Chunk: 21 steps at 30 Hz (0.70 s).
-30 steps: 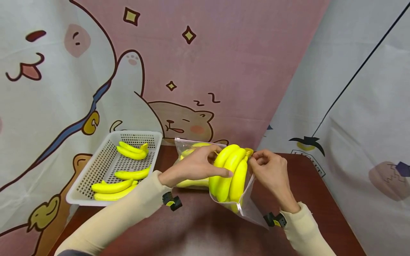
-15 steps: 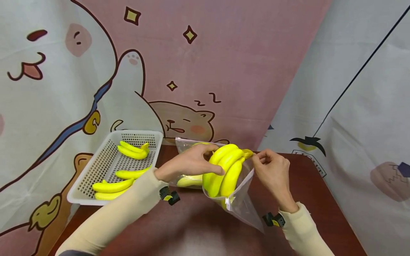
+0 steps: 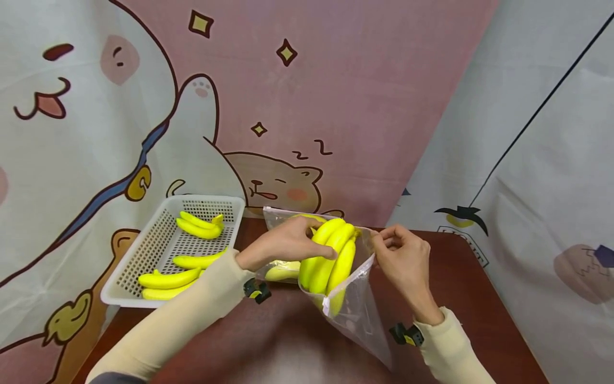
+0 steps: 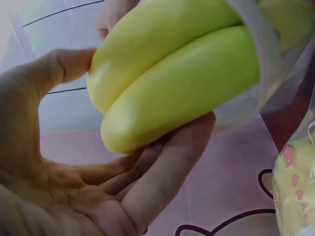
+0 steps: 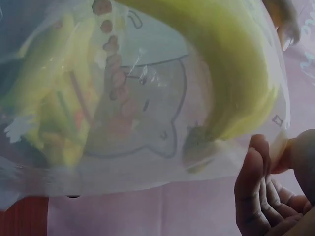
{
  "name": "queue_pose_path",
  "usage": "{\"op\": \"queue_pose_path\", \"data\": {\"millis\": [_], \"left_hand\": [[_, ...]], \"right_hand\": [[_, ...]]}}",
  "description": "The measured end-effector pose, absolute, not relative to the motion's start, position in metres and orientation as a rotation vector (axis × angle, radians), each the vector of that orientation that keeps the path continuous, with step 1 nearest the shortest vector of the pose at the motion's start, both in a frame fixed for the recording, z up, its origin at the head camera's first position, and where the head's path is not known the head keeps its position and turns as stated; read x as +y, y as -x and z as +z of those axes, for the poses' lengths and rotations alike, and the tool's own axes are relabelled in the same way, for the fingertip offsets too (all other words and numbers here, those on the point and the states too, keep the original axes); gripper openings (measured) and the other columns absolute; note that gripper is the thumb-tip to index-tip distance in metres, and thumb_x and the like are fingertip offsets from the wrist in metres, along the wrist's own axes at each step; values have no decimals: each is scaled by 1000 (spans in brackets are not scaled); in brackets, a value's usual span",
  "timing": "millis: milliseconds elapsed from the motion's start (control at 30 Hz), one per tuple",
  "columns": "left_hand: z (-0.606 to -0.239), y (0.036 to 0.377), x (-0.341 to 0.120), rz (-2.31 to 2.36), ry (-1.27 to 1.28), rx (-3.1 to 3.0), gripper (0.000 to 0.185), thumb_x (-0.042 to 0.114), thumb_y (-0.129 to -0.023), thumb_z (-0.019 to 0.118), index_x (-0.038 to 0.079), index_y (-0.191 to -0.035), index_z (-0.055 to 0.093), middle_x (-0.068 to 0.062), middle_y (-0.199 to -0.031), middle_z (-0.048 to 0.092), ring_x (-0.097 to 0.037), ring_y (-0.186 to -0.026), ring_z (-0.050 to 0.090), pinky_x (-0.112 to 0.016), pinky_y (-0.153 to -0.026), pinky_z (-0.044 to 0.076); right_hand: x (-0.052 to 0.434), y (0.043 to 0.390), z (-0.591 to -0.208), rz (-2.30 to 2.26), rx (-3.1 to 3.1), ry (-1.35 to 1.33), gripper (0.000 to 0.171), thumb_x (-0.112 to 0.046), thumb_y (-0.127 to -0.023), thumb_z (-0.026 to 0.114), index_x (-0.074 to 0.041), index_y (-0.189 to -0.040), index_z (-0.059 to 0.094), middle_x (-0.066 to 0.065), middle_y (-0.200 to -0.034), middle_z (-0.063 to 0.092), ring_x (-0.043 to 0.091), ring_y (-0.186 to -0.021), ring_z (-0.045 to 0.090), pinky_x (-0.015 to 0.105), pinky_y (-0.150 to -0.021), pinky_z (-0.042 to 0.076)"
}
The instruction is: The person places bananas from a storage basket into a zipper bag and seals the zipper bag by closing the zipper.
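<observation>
A bunch of yellow bananas (image 3: pixel 331 258) sits partly inside a clear zip bag (image 3: pixel 361 314), its stem end just within the opening. My left hand (image 3: pixel 288 242) grips the bunch from the left. In the left wrist view, thumb and fingers close around the banana tips (image 4: pixel 167 93). On the other side, my right hand (image 3: pixel 405 258) pinches the bag's upper edge and stretches the mouth wide. Seen through the film in the right wrist view, a banana (image 5: pixel 236 69) curves down near the right fingertips (image 5: pixel 253 157). The bag's lower corner hangs slack over the table.
Behind the left hand lies another zip bag (image 3: pixel 274 216) with bananas in it. A white perforated basket (image 3: pixel 117 274) at the left holds several bananas (image 3: pixel 199 226). The brown table (image 3: pixel 460 320) ends against a printed cloth backdrop (image 3: pixel 364 106).
The bunch has moved left and its stem has dropped from beside the right fingers into the bag's mouth. The bag has shifted left with it; the right hand keeps its pinch.
</observation>
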<state>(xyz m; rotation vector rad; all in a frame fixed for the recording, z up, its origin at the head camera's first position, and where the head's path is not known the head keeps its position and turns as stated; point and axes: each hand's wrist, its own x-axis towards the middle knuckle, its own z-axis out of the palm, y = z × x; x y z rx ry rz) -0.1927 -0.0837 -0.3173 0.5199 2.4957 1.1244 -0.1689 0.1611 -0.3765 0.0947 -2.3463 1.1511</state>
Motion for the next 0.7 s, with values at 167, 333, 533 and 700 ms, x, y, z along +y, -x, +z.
{"op": "queue_pose_path", "data": {"millis": [167, 333, 533, 700], "left_hand": [[-319, 191, -78, 1134, -461, 2529, 63, 43, -79, 84, 20, -134, 65, 4, -105, 71, -10, -81, 70, -27, -68, 60], [-324, 191, -71, 1058, -478, 2586, 58, 49, -78, 84, 21, -126, 69, 6, -98, 71, -8, -75, 67, -25, -65, 58], [-327, 191, -67, 1098, -421, 2561, 46, 50, -81, 82, 21, -116, 71, 4, -80, 69, -10, -63, 65, -26, -58, 55], [-328, 191, -68, 1165, -386, 2474, 52, 37, -91, 76, 7, -132, 65, -3, -80, 72, -15, -63, 71, -28, -59, 59]], "right_hand": [[158, 164, -372, 1262, -2384, -149, 14, -17, -93, 73, -7, -84, 69, 9, -68, 73, 12, -46, 66, 26, -47, 56], [154, 162, -369, 1305, -2378, -207, 9, -12, -92, 74, -8, -86, 68, 9, -71, 73, 12, -48, 67, 28, -48, 57], [152, 162, -367, 1326, -2378, -261, 7, -12, -92, 74, -9, -88, 69, 8, -74, 74, 15, -51, 69, 27, -50, 58], [152, 162, -364, 1353, -2386, -294, 7, -11, -92, 75, -8, -90, 69, 11, -76, 74, 14, -50, 68, 28, -50, 58]]}}
